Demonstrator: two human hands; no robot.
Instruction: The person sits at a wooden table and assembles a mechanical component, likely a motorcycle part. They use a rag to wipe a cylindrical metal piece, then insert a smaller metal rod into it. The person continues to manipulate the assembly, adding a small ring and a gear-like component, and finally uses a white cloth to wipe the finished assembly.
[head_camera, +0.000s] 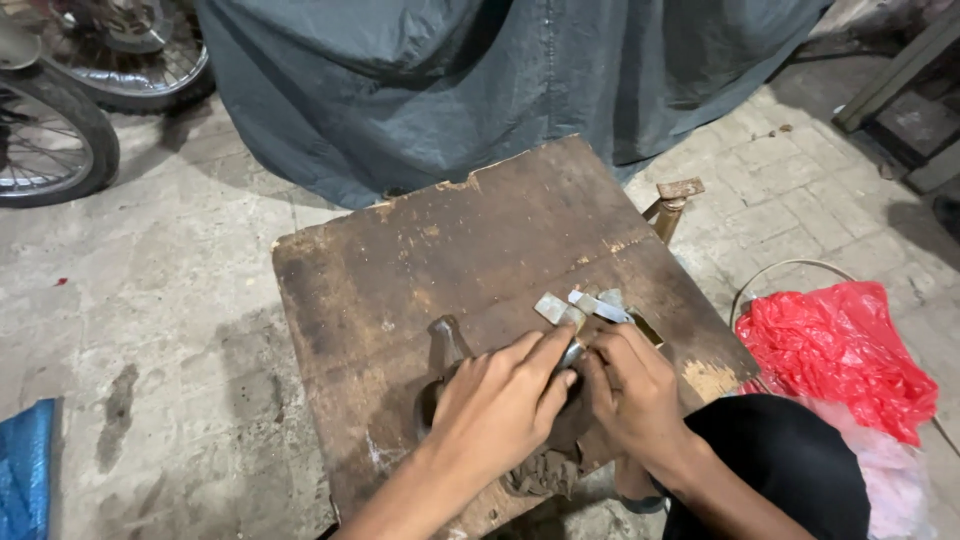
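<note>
At about 6 o'clock on the worn wooden board (420, 250), the left hand (500, 405) was curled over a dark metal tool (447, 345), fingertips pinching the small metal strips (575, 310). The strips sat just past 3 o'clock of the board's middle, flat on the wood. The right hand (632, 390) pinched them from its own side, fingers closed tight. I'd say keep both pinches low and close to the piece so it can't twist. A red plastic bag (840, 350) lay on the floor at 3 o'clock.

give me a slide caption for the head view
Both hands, left hand and right hand, pinch small metal pieces on a worn wooden board.
</note>
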